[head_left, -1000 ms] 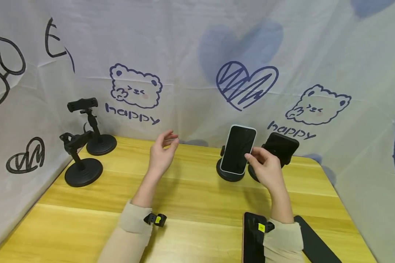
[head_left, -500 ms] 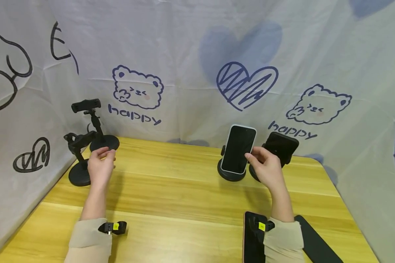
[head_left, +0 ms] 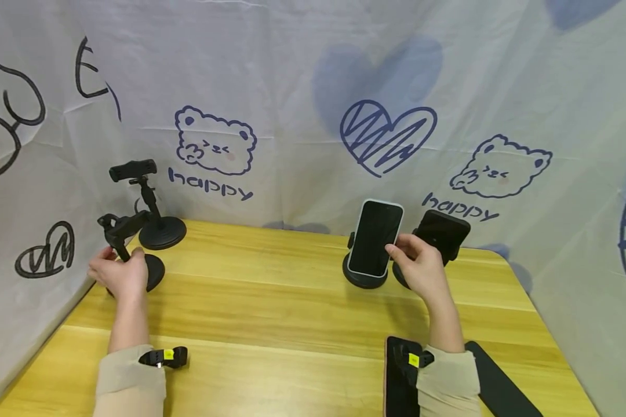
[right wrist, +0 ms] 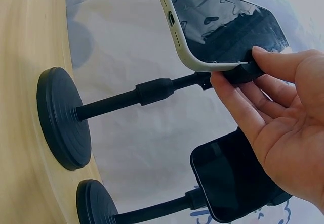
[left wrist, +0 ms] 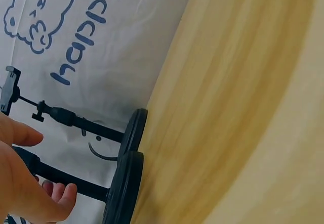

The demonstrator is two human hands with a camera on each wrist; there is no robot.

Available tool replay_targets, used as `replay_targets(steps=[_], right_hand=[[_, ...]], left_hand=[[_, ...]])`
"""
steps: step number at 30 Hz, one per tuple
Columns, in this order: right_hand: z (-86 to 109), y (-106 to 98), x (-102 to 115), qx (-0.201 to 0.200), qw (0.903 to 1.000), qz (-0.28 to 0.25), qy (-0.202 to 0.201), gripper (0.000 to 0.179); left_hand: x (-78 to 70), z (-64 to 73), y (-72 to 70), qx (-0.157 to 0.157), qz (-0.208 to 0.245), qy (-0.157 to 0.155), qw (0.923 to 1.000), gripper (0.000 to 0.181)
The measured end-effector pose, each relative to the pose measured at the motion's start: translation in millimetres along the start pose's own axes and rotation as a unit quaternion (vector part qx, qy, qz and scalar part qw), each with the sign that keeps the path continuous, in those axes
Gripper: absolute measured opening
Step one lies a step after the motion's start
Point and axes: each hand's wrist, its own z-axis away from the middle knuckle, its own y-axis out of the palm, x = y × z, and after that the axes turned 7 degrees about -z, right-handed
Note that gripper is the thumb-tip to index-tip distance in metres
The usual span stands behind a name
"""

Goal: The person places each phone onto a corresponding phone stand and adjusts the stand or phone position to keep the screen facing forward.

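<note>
In the head view my left hand (head_left: 121, 272) is at the front phone stand (head_left: 127, 227) on the left, thumb and fingers on either side of its pole. The left wrist view shows the thumb (left wrist: 28, 134) apart from the pole (left wrist: 71, 178), with loosely bent fingertips close by it. A white-edged phone (head_left: 375, 237) sits upright in a black stand (right wrist: 63, 118) on the right. My right hand (head_left: 419, 263) pinches this phone's right edge, the thumb on the screen's border and fingers behind by the holder's clamp (right wrist: 243, 73).
Another black stand (head_left: 162, 231) stands behind the left one. Beside the white-edged phone, a second stand holds a black phone (head_left: 443, 230) sideways. Two dark phone-like slabs, one with a pink edge (head_left: 399, 370), the other plain (head_left: 503, 385), lie near my right sleeve. Fabric walls enclose the wooden table.
My left hand has moved left across the table from the middle to the front left stand. The right hand has stayed at the white-edged phone.
</note>
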Motion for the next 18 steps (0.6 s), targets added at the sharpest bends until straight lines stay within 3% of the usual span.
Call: replay_targets(steps=[10, 18], right_hand=[[-0.9, 4, -3, 0.001, 1.0000, 0.002, -0.002, 0.035], [-0.7, 2, -3, -0.010, 0.9999, 0.003, -0.006, 0.033]], left_hand=[[8.6, -21.4, -1.3, -0.016, -0.021, 0.050, 0.9984, 0.027], [8.2, -27.7, 0.1, -0.013, -0.016, 0.077, 0.9968, 0.027]])
